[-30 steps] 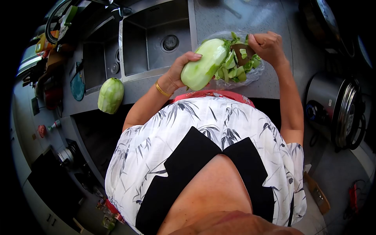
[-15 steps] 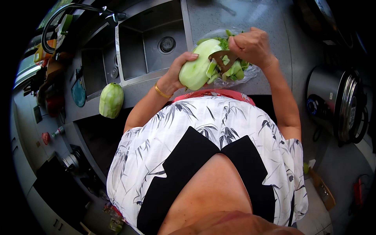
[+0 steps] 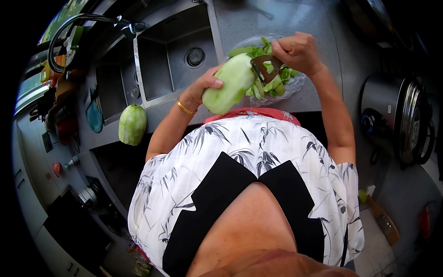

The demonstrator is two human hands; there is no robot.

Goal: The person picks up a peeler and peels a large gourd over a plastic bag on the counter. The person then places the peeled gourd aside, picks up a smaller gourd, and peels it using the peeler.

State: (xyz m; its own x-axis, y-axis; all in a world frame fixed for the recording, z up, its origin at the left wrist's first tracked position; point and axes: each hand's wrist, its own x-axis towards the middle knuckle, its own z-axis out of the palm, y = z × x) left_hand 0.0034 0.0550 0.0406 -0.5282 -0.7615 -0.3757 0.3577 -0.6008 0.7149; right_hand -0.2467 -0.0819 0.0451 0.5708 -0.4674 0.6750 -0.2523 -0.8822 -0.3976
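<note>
My left hand (image 3: 204,88) is wrapped round the near end of a large pale green gourd (image 3: 227,87), its skin mostly peeled away. My right hand (image 3: 297,53) is a closed fist on the handle of a knife (image 3: 273,73); the fingers hide the handle. The broad blade, with a bit of peel stuck to it, is against or very close to the gourd's far right end. Below and behind the blade, green peelings (image 3: 276,87) lie heaped on a clear plastic bag (image 3: 295,88). A second peeled gourd (image 3: 132,123) rests at the counter's edge on the left.
A double steel sink (image 3: 177,76) with a curved tap (image 3: 83,17) lies behind and left of my hands. On the right stands a dark rice cooker or pressure cooker (image 3: 392,122). The grey counter (image 3: 323,27) runs beyond the peelings.
The gourd has tilted and shifted slightly toward me and left, with my left hand turning along. The knife now sits farther along, at the gourd's right end. The view has shifted a little.
</note>
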